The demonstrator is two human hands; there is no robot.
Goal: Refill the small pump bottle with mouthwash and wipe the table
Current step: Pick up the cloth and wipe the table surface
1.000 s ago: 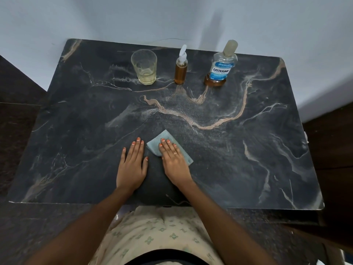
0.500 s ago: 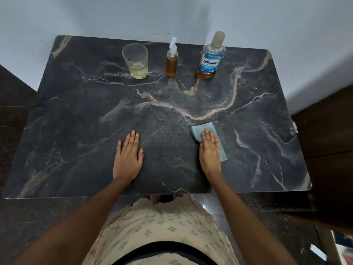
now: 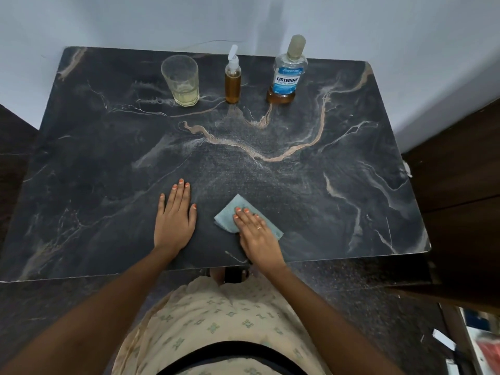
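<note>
Wiping under way on a wide black marble-patterned table top with tan and white veins (image 3: 351, 212), most of it lying ahead of the grip and to either side. Pressing down near the front edge with the right hand (image 3: 257, 236), fingers straight and close together, laid flat on the cloth, not curled round or pinching anything. Braced just left of that grip, apart from the cloth, with the left hand (image 3: 174, 220), palm down, fingers straight, thumb out, holding nothing. Under the right palm, a small pale blue folded cloth (image 3: 228, 216), one corner poking out ahead of the fingertips. Likely to go wrong from here: sliding off the cloth under a flat press alone, leaving bare fingers to drag on the surface; bunching of that free corner on a forward push; bumping into the braced left hand on a leftward sweep, the nearest obstacle by far; reaching too far forward and toppling the row at the back edge, well apart from the grip. Far ahead and a little right, a clear plastic mouthwash bottle with a blue Listerine label (image 3: 286, 74), capped, only a shallow amber layer at its bottom. Far ahead and further left, a clear drinking glass (image 3: 180, 81) with a little pale yellow liquid. Between those two, the small clear pump bottle with a white pump head (image 3: 233, 82), upright, amber nearly to the neck, so refilling judged done. No wiping around those three bases without lifting each.
</note>
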